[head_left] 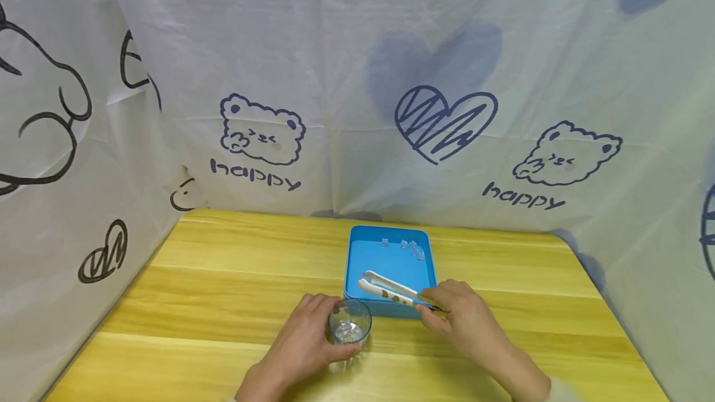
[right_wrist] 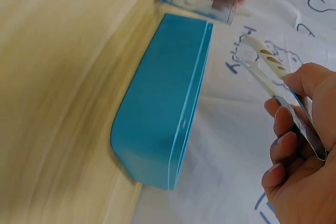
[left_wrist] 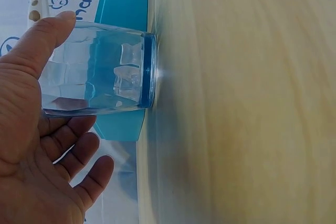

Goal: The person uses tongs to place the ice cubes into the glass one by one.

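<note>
With thumb and fingers around its side, my left hand (head_left: 301, 341) holds a clear drinking glass (left_wrist: 73, 69) that stands on the table. Several clear ice-like cubes (left_wrist: 127, 81) lie at its bottom. My right hand (head_left: 468, 320) grips a pair of small tongs (head_left: 391, 295), metal at the handle with white, brown-spotted ends. Their tips are apart with nothing between them, above the near part of a blue square tray (head_left: 360, 259). More clear cubes (head_left: 413, 247) sit in the tray's far right part, and one lies a little to their left.
The tray stands just beyond the glass on a yellow wood-grain table (head_left: 234, 265). White cloth (head_left: 346, 79) printed with bears and hearts hangs behind the table and along both sides.
</note>
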Demonstrator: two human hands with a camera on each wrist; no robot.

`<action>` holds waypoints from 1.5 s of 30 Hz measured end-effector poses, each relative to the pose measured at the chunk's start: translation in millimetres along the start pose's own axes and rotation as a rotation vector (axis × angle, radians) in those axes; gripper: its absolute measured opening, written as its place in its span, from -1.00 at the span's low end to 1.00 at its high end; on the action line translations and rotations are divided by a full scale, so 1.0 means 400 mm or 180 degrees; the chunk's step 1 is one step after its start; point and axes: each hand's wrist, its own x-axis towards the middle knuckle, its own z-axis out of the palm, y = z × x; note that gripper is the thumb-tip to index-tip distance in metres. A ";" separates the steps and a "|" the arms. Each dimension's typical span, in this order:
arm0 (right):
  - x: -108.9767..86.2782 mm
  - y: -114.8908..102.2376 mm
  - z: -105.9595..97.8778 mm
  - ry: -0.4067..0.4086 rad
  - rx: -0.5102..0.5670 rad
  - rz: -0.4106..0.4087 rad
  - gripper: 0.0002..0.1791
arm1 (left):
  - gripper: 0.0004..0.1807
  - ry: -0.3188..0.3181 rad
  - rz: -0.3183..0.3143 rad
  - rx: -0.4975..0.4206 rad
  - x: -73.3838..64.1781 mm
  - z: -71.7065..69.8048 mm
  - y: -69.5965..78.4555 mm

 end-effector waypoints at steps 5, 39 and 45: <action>-0.012 -0.015 0.008 0.0036 0.0139 -0.0222 -0.91 | -0.11 0.0007 -0.0003 0.0009 0.002 -0.002 0.000; -0.082 0.009 0.073 0.0298 0.0534 -0.0661 -0.84 | -0.13 -0.0011 0.0023 0.0079 0.001 0.000 -0.001; -0.082 0.012 0.075 0.0283 0.0517 -0.0643 -0.79 | -0.12 -0.0035 -0.0021 0.0063 -0.001 -0.001 0.000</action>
